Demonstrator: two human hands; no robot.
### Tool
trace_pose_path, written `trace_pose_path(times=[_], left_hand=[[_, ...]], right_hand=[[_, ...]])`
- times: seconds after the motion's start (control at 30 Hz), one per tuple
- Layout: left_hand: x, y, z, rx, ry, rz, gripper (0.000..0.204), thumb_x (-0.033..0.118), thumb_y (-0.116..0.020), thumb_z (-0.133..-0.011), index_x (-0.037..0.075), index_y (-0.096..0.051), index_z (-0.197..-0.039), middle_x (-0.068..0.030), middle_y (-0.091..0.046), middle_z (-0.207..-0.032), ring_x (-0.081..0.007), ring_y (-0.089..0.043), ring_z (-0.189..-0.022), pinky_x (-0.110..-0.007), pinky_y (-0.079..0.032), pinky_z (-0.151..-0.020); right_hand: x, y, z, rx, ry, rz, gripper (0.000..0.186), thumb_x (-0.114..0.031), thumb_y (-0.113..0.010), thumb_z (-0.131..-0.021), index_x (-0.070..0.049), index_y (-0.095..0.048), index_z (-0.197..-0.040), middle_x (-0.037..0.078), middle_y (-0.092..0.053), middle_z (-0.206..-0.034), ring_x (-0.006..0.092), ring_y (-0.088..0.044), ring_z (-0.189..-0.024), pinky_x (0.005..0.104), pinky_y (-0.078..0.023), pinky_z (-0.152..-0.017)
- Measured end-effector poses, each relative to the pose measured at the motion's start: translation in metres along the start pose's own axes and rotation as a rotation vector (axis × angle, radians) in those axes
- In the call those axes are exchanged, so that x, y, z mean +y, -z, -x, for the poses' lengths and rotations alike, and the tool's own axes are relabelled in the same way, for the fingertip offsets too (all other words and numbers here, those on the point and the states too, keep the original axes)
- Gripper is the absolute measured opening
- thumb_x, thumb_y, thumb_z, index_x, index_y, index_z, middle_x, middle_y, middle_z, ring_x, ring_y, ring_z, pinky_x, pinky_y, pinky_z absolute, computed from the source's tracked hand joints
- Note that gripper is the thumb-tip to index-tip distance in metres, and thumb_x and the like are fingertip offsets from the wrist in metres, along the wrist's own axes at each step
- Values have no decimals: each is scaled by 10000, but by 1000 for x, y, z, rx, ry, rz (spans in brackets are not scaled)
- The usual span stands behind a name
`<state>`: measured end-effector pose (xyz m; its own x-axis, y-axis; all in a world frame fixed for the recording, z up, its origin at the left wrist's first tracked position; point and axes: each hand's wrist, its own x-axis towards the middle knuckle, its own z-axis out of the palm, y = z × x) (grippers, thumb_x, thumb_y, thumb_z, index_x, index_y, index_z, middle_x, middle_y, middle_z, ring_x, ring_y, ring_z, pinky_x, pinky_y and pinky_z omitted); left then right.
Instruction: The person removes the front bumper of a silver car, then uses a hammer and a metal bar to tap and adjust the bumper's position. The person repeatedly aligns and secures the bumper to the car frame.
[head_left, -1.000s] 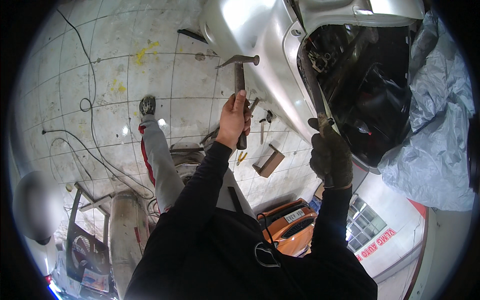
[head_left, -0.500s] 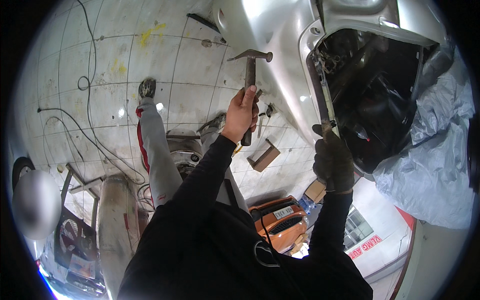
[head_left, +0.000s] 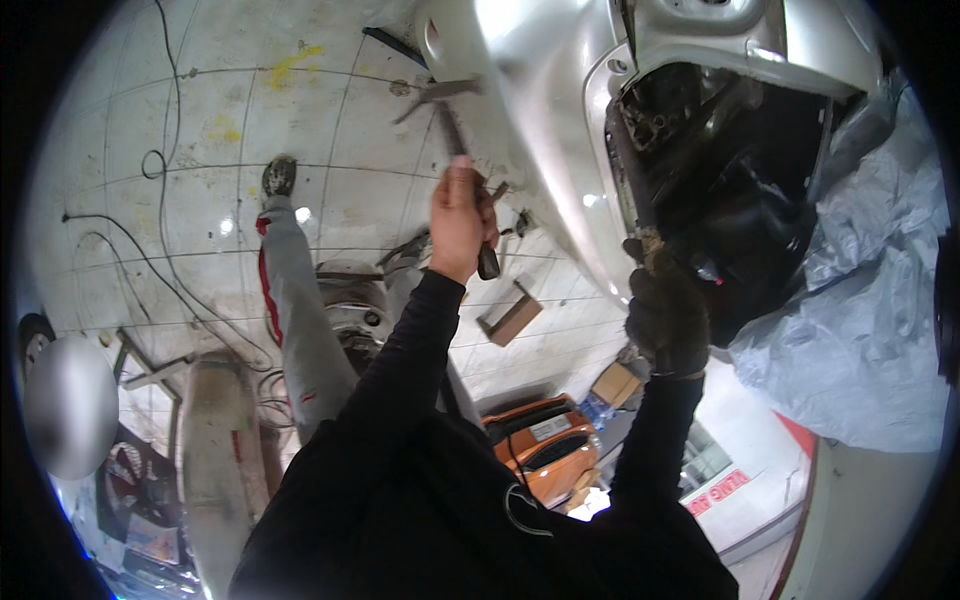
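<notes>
My bare left hand point(head_left: 459, 222) is closed round the dark handle of a hammer point(head_left: 455, 135). Its long, thin head is slightly blurred and hangs in the air left of a silver car body panel point(head_left: 540, 110). My right hand point(head_left: 668, 312), in a dark glove, is closed at the lower end of a long, dark, bar-like strip point(head_left: 630, 165) along the left edge of an opening in the car body. Whether that strip is a loose bar or part of the body, I cannot tell.
Crumpled translucent plastic sheeting point(head_left: 830, 340) lies right of the opening. On the tiled floor point(head_left: 330, 120) are cables, an open cardboard box point(head_left: 512, 316) and a metal frame point(head_left: 150, 375). Another person's grey-trousered leg point(head_left: 300, 300) is at left. An orange car point(head_left: 545, 450) stands behind.
My left hand has moved a little left and up with the hammer, and the hammer's head has tilted left, away from the panel. My right hand stays at the opening's edge.
</notes>
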<state>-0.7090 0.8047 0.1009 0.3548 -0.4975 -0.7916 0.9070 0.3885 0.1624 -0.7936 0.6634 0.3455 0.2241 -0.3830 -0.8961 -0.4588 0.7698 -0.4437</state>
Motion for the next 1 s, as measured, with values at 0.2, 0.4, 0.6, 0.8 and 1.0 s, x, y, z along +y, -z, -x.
trace_pose_path(times=[0.2,0.4,0.6,0.8,1.0], left_hand=[[-39,-73,14,-91,47,-28,495,568,-548,-1075,90,-537,-946,17,-465,-608,-116,-420,-406,-296,-349,-360],[-16,-26,7,-51,173,-75,422,512,-589,-1075,136,-495,-908,45,-398,-593,-74,-348,-409,-292,-310,-351],[-11,14,7,-20,252,-97,462,558,-596,-1060,118,-506,-952,35,-410,-603,-79,-361,-405,-288,-328,-355],[-19,6,12,-102,240,-149,504,573,-597,-1052,90,-504,-943,14,-435,-618,-98,-389,-404,-301,-360,-361],[-8,1,7,-78,194,-103,497,558,-577,-1066,91,-502,-914,10,-432,-598,-102,-389,-394,-297,-352,-354]], right_hand=[[7,5,-5,-46,17,24,509,-388,-492,-1121,3,-502,-1446,-44,-423,-666,66,-394,-408,258,-340,-356],[17,-14,10,52,-50,141,481,-370,-489,-1126,6,-523,-1425,-52,-433,-664,55,-390,-420,238,-331,-367],[22,-26,8,109,-32,219,487,-375,-546,-1107,6,-551,-1409,-65,-431,-661,39,-366,-423,222,-291,-366],[9,-11,2,54,53,212,443,-362,-511,-1122,-27,-559,-1408,-55,-431,-664,48,-361,-417,234,-285,-362],[13,-6,-4,-44,33,79,428,-351,-496,-1128,-19,-551,-1392,-54,-426,-666,52,-376,-424,234,-300,-369]])
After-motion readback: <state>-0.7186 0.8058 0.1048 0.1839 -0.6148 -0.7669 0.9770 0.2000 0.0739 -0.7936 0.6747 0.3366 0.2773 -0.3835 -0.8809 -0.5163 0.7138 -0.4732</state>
